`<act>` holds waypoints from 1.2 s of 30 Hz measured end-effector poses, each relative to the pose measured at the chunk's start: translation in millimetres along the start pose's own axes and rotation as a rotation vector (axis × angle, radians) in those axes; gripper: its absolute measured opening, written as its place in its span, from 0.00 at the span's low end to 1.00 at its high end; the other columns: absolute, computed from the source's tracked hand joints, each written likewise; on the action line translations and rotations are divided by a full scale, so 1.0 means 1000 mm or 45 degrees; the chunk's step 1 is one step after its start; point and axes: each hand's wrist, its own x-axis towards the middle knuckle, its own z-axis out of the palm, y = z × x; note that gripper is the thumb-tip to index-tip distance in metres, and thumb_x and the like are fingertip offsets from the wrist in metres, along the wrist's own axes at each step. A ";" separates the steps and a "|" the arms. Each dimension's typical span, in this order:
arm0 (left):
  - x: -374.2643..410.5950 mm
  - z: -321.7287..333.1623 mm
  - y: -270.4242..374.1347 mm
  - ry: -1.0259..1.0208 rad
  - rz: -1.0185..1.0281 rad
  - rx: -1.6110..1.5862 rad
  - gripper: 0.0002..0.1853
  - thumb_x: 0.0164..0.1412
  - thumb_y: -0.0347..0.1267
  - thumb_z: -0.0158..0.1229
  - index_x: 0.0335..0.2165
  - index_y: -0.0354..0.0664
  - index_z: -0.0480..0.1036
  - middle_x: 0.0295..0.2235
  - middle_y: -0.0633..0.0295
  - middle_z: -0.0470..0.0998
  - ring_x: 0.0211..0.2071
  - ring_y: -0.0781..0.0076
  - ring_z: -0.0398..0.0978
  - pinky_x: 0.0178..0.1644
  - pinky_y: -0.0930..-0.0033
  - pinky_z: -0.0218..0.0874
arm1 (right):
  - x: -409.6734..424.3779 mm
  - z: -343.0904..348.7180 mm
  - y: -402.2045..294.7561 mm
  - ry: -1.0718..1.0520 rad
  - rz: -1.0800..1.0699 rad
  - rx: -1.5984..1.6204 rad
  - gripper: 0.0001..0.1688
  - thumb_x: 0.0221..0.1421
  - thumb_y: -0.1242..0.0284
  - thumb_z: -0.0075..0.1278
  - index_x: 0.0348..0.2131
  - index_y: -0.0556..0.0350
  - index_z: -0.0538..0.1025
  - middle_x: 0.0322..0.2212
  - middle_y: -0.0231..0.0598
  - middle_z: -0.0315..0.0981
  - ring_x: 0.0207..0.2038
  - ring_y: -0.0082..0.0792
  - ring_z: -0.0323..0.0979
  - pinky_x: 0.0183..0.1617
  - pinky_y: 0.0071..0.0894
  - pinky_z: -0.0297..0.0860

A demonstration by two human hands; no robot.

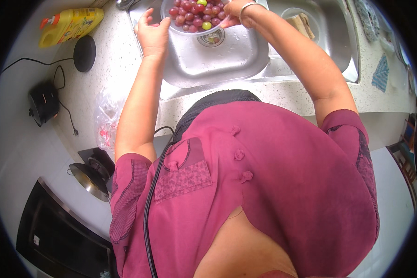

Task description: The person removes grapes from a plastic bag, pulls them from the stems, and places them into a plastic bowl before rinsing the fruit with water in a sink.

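Observation:
A clear bowl (pixel 189 33) full of red grapes (pixel 194 14), with a few green ones, is at the top of the view, above the left basin of a stainless steel sink (pixel 226 66). My right hand (pixel 234 13), with a bangle on its wrist, grips the bowl's right rim. On the other side, my left hand (pixel 153 33) has its thumb and fingers apart, close to the left rim, holding nothing. Below the bowl shows the drain strainer (pixel 212 37), with small greenish bits in it.
In the right basin a round clear container (pixel 316 36) holds a pale brown piece. A yellow pump bottle (pixel 73 26), a black round base (pixel 84 54) and a plastic bag (pixel 106 118) are on the left counter. A blue-grey cloth (pixel 381 73) lies at the right.

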 end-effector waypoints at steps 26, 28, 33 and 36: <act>-0.067 -0.075 -0.013 -0.390 -0.797 -1.608 0.41 0.37 0.18 0.46 0.56 0.41 0.53 0.53 0.54 0.61 0.55 0.58 0.60 0.60 0.57 0.53 | 0.084 0.059 0.128 -0.053 -0.474 -1.951 0.16 0.53 0.74 0.38 0.35 0.51 0.78 0.37 0.44 0.75 0.40 0.42 0.74 0.43 0.38 0.70; -0.074 -0.075 -0.011 -0.392 -0.832 -1.603 0.42 0.36 0.19 0.47 0.56 0.40 0.52 0.52 0.54 0.62 0.54 0.58 0.61 0.60 0.57 0.52 | 0.094 0.057 0.136 -0.071 -0.569 -1.934 0.16 0.52 0.73 0.39 0.34 0.55 0.78 0.37 0.47 0.75 0.39 0.44 0.74 0.42 0.40 0.70; -0.088 -0.077 0.001 -0.341 -0.841 -1.583 0.44 0.33 0.20 0.47 0.56 0.36 0.51 0.52 0.51 0.63 0.53 0.57 0.63 0.58 0.58 0.56 | 0.132 0.063 0.164 -0.175 -0.647 -1.908 0.15 0.51 0.71 0.42 0.34 0.57 0.77 0.35 0.47 0.75 0.37 0.43 0.74 0.41 0.39 0.70; -0.092 -0.075 0.007 -0.327 -0.823 -1.567 0.45 0.31 0.20 0.47 0.56 0.36 0.52 0.51 0.52 0.63 0.53 0.58 0.63 0.58 0.59 0.56 | 0.135 0.068 0.169 -0.251 -0.628 -1.848 0.13 0.50 0.71 0.45 0.34 0.57 0.76 0.34 0.46 0.75 0.35 0.41 0.74 0.40 0.37 0.70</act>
